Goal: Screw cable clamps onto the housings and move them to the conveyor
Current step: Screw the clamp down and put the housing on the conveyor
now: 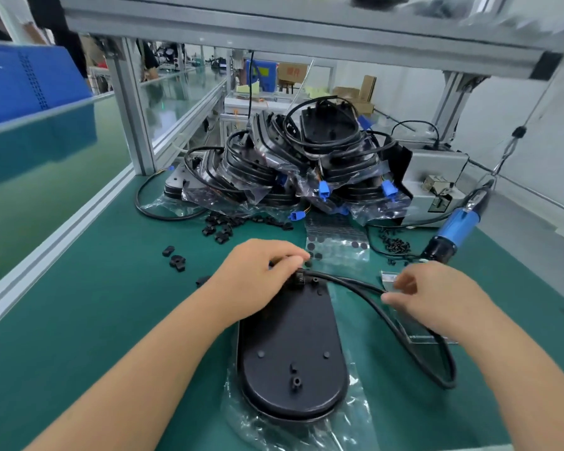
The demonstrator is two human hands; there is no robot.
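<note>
Two hands on it: left hand [263, 277] pinches a clamp [298, 277] at the housing's [292, 349] far end, right hand [437, 299] grips the cable [355, 283]. Screwdriver [455, 227] lies toward the table's [95, 320] right edge.

Both forearms bare, reaching forward from the lower edge of the view and converging toward the middle. Left hand [261, 275] palm down, wrist slightly raised, fingers curled with fingertips [302, 257] bunched together and pointing right; what they pinch is too small to tell. Right hand [437, 301] sits a little nearer the body, back of the hand up, fingers bent inward to the left, thumb and forefinger close together. Hands apart, not touching each other.
</note>
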